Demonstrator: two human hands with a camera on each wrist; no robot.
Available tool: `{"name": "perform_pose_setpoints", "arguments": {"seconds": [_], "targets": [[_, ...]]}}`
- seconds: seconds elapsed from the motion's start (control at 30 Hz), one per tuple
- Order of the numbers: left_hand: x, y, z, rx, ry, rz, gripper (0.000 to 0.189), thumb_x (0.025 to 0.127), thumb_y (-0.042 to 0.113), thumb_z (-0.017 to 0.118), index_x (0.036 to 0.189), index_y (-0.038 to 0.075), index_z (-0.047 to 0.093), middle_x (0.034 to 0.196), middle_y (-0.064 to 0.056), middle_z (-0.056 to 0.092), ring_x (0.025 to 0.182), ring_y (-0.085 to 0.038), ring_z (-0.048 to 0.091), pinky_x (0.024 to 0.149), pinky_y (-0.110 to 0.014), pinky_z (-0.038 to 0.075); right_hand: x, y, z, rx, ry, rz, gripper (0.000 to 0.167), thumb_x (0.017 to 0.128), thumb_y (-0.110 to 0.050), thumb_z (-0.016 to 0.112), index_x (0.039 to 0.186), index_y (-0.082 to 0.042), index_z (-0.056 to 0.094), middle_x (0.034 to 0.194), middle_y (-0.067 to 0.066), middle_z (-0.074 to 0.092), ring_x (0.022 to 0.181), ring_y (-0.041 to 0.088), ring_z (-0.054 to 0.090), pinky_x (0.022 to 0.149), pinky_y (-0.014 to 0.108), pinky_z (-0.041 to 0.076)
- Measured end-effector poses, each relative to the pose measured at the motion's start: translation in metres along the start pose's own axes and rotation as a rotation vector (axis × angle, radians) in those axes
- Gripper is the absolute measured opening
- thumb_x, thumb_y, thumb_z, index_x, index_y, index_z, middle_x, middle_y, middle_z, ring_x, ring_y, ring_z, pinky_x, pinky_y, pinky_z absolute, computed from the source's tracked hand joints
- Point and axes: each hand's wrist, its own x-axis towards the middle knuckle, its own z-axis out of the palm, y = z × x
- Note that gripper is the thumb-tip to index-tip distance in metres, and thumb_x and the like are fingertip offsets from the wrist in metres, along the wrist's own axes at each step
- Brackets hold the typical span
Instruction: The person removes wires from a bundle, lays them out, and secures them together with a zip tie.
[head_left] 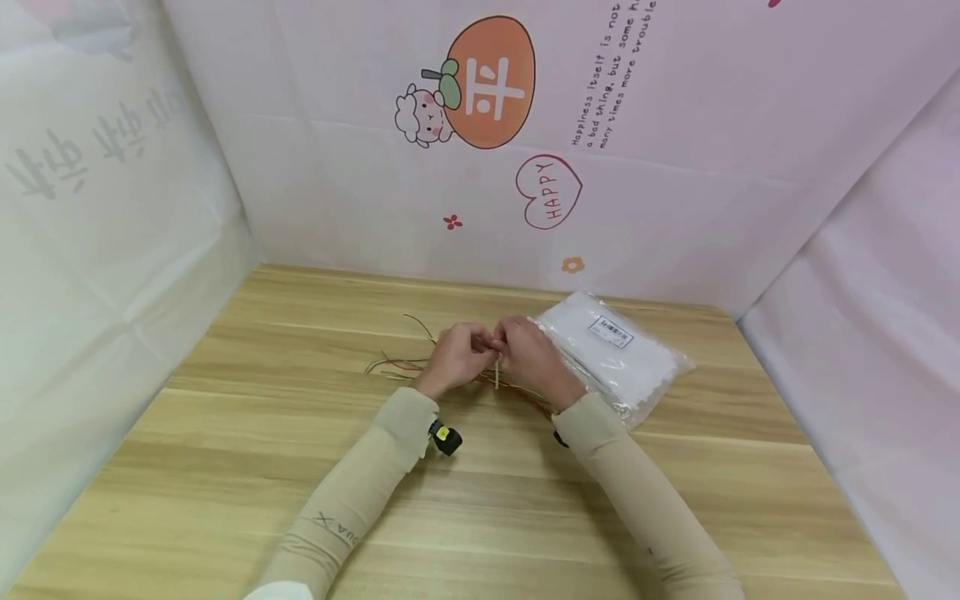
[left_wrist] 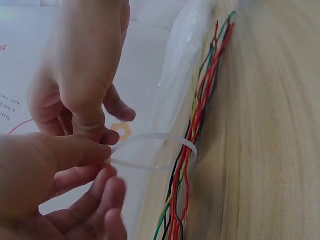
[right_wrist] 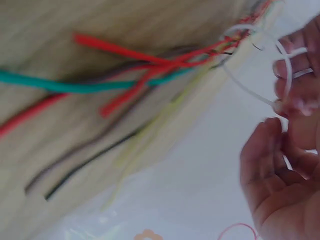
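A white cable tie (head_left: 497,374) forms a wide loop around a bundle of thin wires (left_wrist: 200,107) in red, black, green and yellow. In the left wrist view, my left hand (head_left: 459,357) pinches the tie between thumb and fingers where its ends meet. My right hand (head_left: 528,354) meets it there, its fingertips pinching at the same spot; part of that grip is hidden behind the fingers. The loop hangs slack, with a gap between the wires and both hands. Loose wire ends (right_wrist: 90,85) fan out in the right wrist view.
A clear plastic bag (head_left: 615,350) with white contents and a barcode label lies right of my right hand. The wood-grain table (head_left: 300,467) meets a printed white cloth (head_left: 360,192) at the back, and more cloth hangs on both sides.
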Motion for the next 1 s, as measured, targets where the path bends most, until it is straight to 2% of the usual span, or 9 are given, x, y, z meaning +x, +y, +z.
{"name": "perform_pose_setpoints", "arguments": {"seconds": [0.1,0.23,0.37,0.47,0.63,0.73,0.87,1.0], "targets": [[-0.002,0.005,0.0,0.0,-0.022,-0.034,0.004,0.092,0.014,0.075,0.095,0.014,0.078,0.091,-0.001,0.078,0.08,-0.014,0.07,0.073,-0.029,0.055,-0.001,0.001,0.006,-0.038,0.053,-0.066,0.016,0.087,0.008,0.064,0.095,-0.004,0.06,0.094,0.013,0.063,0.088,0.027,0.06,0.077,0.042,0.055],[-0.001,0.006,0.0,0.007,-0.023,-0.041,0.001,0.092,0.014,0.077,0.092,0.013,0.077,0.086,0.0,0.075,0.075,-0.013,0.065,0.067,-0.025,0.049,-0.004,0.001,0.011,-0.054,0.111,-0.13,0.024,0.08,0.012,0.066,0.097,-0.002,0.057,0.092,0.014,0.059,0.086,0.027,0.058,0.074,0.042,0.053],[0.0,0.006,-0.001,0.017,-0.015,-0.021,0.008,0.091,0.013,0.079,0.084,0.014,0.075,0.081,0.0,0.072,0.072,-0.013,0.061,0.065,-0.025,0.046,-0.005,0.0,0.012,-0.037,0.131,-0.153,0.028,0.078,0.013,0.067,0.099,-0.002,0.055,0.091,0.013,0.056,0.085,0.027,0.055,0.073,0.041,0.052],[0.001,0.005,-0.003,0.011,-0.038,-0.013,0.01,0.091,0.012,0.079,0.083,0.012,0.074,0.081,-0.002,0.072,0.072,-0.014,0.06,0.066,-0.025,0.046,-0.006,0.0,0.013,-0.03,0.126,-0.153,0.029,0.078,0.013,0.067,0.099,-0.002,0.054,0.091,0.013,0.055,0.085,0.027,0.055,0.073,0.041,0.052],[0.0,0.003,-0.005,-0.001,-0.104,-0.038,0.011,0.091,0.013,0.079,0.083,0.01,0.073,0.085,-0.003,0.074,0.077,-0.016,0.062,0.068,-0.026,0.047,-0.004,-0.006,0.007,-0.006,0.114,-0.12,0.028,0.079,0.015,0.067,0.096,-0.003,0.054,0.089,0.011,0.057,0.083,0.024,0.055,0.073,0.037,0.051],[0.0,0.001,-0.005,0.009,-0.117,-0.036,0.01,0.091,0.013,0.078,0.083,0.011,0.073,0.084,-0.002,0.073,0.076,-0.015,0.062,0.068,-0.026,0.046,-0.003,-0.012,-0.003,0.032,0.137,-0.117,0.025,0.081,0.016,0.065,0.091,-0.004,0.053,0.084,0.009,0.055,0.079,0.022,0.053,0.07,0.035,0.048],[-0.001,-0.004,-0.003,0.058,-0.174,-0.034,0.013,0.091,0.01,0.075,0.079,0.011,0.069,0.075,0.001,0.068,0.067,-0.013,0.058,0.063,-0.025,0.045,0.0,-0.018,-0.019,0.095,0.202,-0.168,0.019,0.091,0.014,0.061,0.088,-0.002,0.054,0.077,0.009,0.056,0.069,0.02,0.053,0.064,0.031,0.045],[-0.002,-0.009,-0.002,0.088,-0.194,-0.03,0.015,0.091,0.008,0.074,0.077,0.012,0.07,0.072,0.002,0.066,0.063,-0.012,0.056,0.061,-0.024,0.044,0.004,-0.019,-0.031,0.189,0.259,-0.202,0.013,0.099,0.005,0.065,0.09,-0.002,0.059,0.076,0.011,0.062,0.066,0.021,0.059,0.06,0.03,0.049]]}}
